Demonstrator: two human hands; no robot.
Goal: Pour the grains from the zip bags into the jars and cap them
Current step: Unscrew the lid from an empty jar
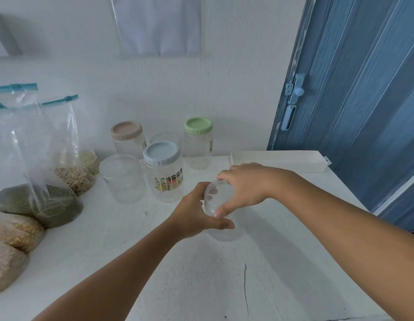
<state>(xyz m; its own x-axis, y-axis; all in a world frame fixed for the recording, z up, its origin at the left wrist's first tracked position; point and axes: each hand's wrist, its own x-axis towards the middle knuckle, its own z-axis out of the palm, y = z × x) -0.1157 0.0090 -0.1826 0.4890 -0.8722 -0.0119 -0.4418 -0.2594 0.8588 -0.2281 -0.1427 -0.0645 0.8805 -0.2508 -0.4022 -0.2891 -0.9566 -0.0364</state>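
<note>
Two hands on one clear jar (221, 230) near the middle of the white table (201, 274). Left hand (196, 212) wraps the jar body, thumb across the front, steadying it. Right hand (245, 188) grips the clear lid (216, 198) from above, fingers curled over its rim; likely unscrewing it, can't confirm direction. Jar looks empty.

Beyond the left hand: blue-lid jar (164, 172), beige-lid jar (128, 139), green-lid jar (198, 142), plus a clear-lid jar (121, 177) and another (165, 139) behind. Far left of the left hand: zip bags, green grains (41, 202), yellowish grains (74, 178), more tan bags at the edge. White tray (280, 161) beyond the right hand.

Risks: smooth clear plastic, so the jar could spin in the left hand's hold rather than the lid turning. Lid tilted on the mouth may cross-thread or pop free and drop. Blue-lid jar stands close by the left knuckles; a jerk could knock it over.
</note>
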